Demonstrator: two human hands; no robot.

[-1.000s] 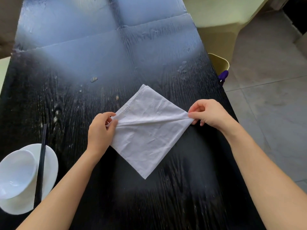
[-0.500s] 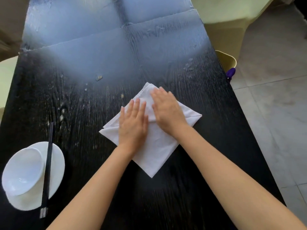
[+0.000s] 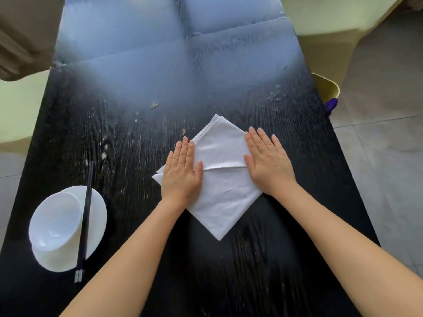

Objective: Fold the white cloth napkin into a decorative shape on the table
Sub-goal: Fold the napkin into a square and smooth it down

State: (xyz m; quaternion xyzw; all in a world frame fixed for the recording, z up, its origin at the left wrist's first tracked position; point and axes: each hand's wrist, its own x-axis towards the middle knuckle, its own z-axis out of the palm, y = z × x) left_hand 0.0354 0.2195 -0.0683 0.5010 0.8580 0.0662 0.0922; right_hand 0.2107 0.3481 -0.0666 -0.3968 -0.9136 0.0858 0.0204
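1. Nearer than the napkin (image 3: pixel 219 202): bare black table (image 3: pixel 251 271) with its wood grain showing, and two bare forearms reaching across it toward the cloth.
2. Left of the napkin and slightly nearer, well apart from it: a white plate (image 3: pixel 98 216) with a white bowl (image 3: pixel 55 223) resting on it. Black chopsticks (image 3: pixel 85 216) laid across the plate, just beside the bowl.
3. The napkin itself: lies flat on the table as a diamond, one corner pointing near and one far. White, lightly creased, with a folded edge running straight across its middle.
4. On the napkin's left corner: left hand (image 3: pixel 182 175), palm down. Presses the cloth with fingers straight and close together, gripping nothing. Leaves the corner's tip poking out at the hand's left.
5. On the napkin's right corner: right hand (image 3: pixel 267 163), palm down. Rests with fingers straight and slightly spread, holding nothing, and hides the corner under it.
6. Between the two hands: the folded edge, exposed and level.
7. Beyond the napkin's far corner: a small crumb (image 3: pixel 154 105) and pale specks on the table, then broad bluish glare.
8. Far right of the napkin, off the table: a yellow bin (image 3: pixel 325 88) with something purple (image 3: pixel 331 105) at its near side. Cannot tell what the purple thing is.
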